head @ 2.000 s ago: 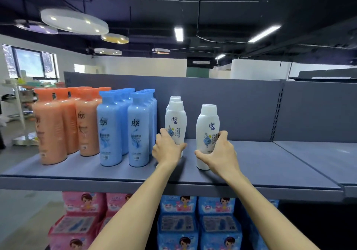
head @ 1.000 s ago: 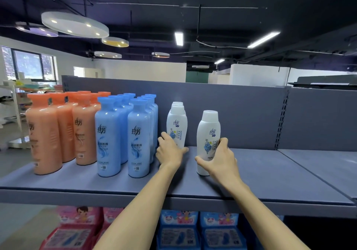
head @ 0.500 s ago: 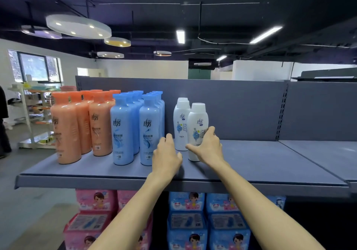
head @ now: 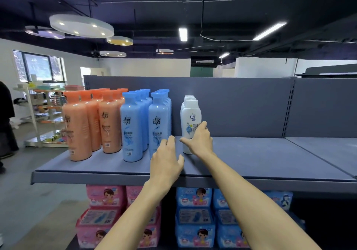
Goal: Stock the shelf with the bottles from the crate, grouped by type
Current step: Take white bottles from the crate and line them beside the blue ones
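Note:
On the grey shelf (head: 251, 159) stand three groups: several orange bottles (head: 81, 126) at the left, several blue bottles (head: 132, 126) in the middle, and a single-file row of white bottles to their right. My right hand (head: 200, 140) grips the front white bottle (head: 190, 118) low on its body, and the bottle stands upright in line with the white ones behind it. My left hand (head: 166, 160) hovers open over the shelf's front, just right of the nearest blue bottle (head: 159, 122), holding nothing. The crate is out of view.
The shelf's right half and the adjoining shelf board (head: 328, 147) hold nothing. Pink packs (head: 104, 197) and blue packs (head: 193, 197) fill the level below. A white rack (head: 38, 114) and a person in dark clothes (head: 5, 118) stand at the far left.
My right hand slid the white bottle leftward into line in front of the other white ones. My left hand let go of a white bottle and drew back toward the shelf's front edge.

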A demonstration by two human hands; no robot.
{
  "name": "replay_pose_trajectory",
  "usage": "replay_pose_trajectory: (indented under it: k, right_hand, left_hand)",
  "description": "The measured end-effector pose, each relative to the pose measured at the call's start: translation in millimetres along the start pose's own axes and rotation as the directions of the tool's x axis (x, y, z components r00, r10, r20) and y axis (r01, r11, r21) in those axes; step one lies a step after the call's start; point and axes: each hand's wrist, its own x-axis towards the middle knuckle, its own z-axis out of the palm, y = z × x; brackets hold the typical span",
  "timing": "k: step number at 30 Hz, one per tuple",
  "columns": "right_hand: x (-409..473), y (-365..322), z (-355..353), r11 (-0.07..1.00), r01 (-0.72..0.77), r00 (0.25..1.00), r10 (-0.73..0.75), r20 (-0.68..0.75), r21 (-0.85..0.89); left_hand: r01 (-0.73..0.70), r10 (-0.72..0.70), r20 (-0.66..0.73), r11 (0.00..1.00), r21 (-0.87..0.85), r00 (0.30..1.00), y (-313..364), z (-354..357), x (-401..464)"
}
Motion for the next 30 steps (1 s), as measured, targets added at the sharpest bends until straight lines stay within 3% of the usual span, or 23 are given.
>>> replay_pose_trajectory:
  k: [11, 21, 26, 30]
  right_hand:
    - [4.5, -1.6, 7.1, 1.000, -0.013, 1.000, 0.013, -0.019, -0.024]
    - [-8.7, -0.5, -8.9, 0.998, -0.045, 0.996, 0.047, 0.071, -0.031]
    - [-30.5, -12.3, -37.9, 0.995, 0.032, 0.993, -0.021, 0.119, -0.098]
    - [-95.6, 2.2, -74.6, 0.980, 0.196, 0.974, -0.191, 0.124, -0.033]
  left_hand:
    - [-0.033, 0.032, -0.027, 0.999, -0.024, 0.999, -8.9, 2.3, -2.9]
    - [-0.071, 0.069, 0.025, 0.992, 0.102, 0.997, -10.5, -21.6, -1.5]
    - [-0.088, 0.080, 0.069, 0.989, 0.116, 0.994, 6.6, -34.5, -7.7]
    - [-0.166, 0.167, 0.059, 0.986, -0.017, 0.984, 1.5, -52.6, -50.2]
